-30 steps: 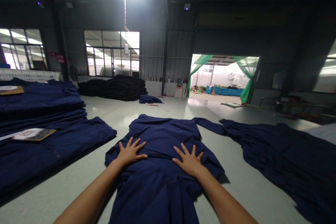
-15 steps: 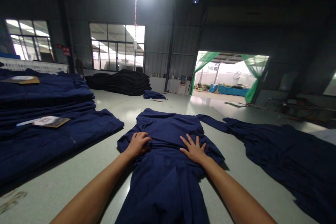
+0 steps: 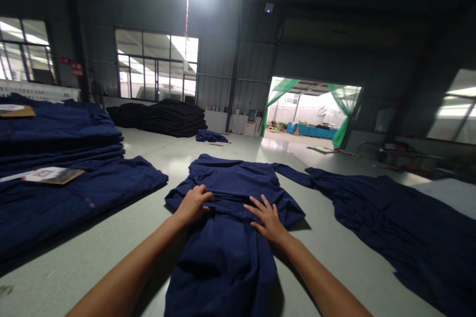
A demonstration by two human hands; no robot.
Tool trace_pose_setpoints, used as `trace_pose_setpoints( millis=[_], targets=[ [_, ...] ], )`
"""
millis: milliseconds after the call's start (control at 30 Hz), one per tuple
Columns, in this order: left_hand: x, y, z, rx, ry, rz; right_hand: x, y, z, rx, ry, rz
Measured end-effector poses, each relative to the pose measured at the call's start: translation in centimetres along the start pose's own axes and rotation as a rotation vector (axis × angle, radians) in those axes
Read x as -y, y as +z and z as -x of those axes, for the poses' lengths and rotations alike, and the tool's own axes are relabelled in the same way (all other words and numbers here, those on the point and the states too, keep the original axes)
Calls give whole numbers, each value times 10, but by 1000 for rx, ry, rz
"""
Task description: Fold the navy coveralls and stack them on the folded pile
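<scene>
A navy blue garment [image 3: 230, 252] lies lengthwise on the pale table in front of me, its upper part broad and its lower part running toward me. Creases cross its middle. At the left of these creases, my left hand [image 3: 195, 203] has its fingers bent and closed on the cloth, the fingertips partly hidden. My right hand [image 3: 268, 220] rests on the garment's right side, fingers spread and lying flat. To the right, another navy garment [image 3: 390, 218] is laid out loosely, with a sleeve reaching toward the first one.
Folded navy garments [image 3: 74, 188] are stacked on the left, with a printed tag [image 3: 54, 175] on top. Black folded clothes [image 3: 167, 118] form a pile farther back, near a small navy cloth [image 3: 211, 135]. Green curtains [image 3: 342, 109] hang at a doorway.
My right hand has slid left and slightly toward me over the garment, with the cloth shifting under it. My left hand stays at the left crease. The view has turned a little right.
</scene>
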State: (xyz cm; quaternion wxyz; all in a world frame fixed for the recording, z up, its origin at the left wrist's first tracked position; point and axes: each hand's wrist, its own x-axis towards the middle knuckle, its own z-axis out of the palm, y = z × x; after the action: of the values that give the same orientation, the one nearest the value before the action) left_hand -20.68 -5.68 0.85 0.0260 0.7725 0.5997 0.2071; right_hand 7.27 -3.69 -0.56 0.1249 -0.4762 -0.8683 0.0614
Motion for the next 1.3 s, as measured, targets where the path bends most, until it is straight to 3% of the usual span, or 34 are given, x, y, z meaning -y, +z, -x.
trace_pose_setpoints(
  millis=[67, 200, 300, 400, 500, 600, 667, 800, 833, 900, 967, 1033, 1100, 1167, 1233, 1300],
  targets=[
    [8, -8, 1, 162, 53, 213, -2, -9, 6, 40, -139, -162],
    [24, -24, 8, 558, 234, 449, -4, -29, 20, 338, -272, -367],
    [21, -29, 12, 684, 230, 353, -4, -33, 22, 505, -303, -299],
    [6, -28, 13, 715, 189, 208, -2, -26, 18, 411, -282, -338],
    [-8, -24, 13, 611, 144, 134, -4, -18, 15, 178, -153, -470],
    [-15, -24, 13, 490, 144, 141, -9, -20, 16, 61, -99, -528],
    [-18, -27, 14, 510, 194, 175, -13, -27, 18, 103, -182, -469],
    [-24, -29, 15, 646, 232, 279, -15, -38, 19, 378, -272, -450],
    [-25, -27, 14, 648, 187, 358, -16, -38, 18, 375, -223, -516],
    [-23, -19, 11, 553, -14, 567, -18, -33, 14, 220, -17, -626],
    [-18, -12, 6, 326, -299, 661, -23, -27, 10, 2, 231, -536],
    [-10, -8, 1, 67, -466, 534, -28, -21, 9, -102, 354, -343],
    [-7, -10, -3, -145, -437, 347, -31, -18, 9, -138, 368, -190],
    [-13, -14, -3, -253, -281, 295, -31, -16, 9, -160, 340, -122],
    [-28, -15, -1, -246, -126, 367, -29, -14, 7, -138, 318, -131],
    [-46, -10, 4, -166, -46, 411, -28, -12, 4, -87, 309, -219]
  ],
)
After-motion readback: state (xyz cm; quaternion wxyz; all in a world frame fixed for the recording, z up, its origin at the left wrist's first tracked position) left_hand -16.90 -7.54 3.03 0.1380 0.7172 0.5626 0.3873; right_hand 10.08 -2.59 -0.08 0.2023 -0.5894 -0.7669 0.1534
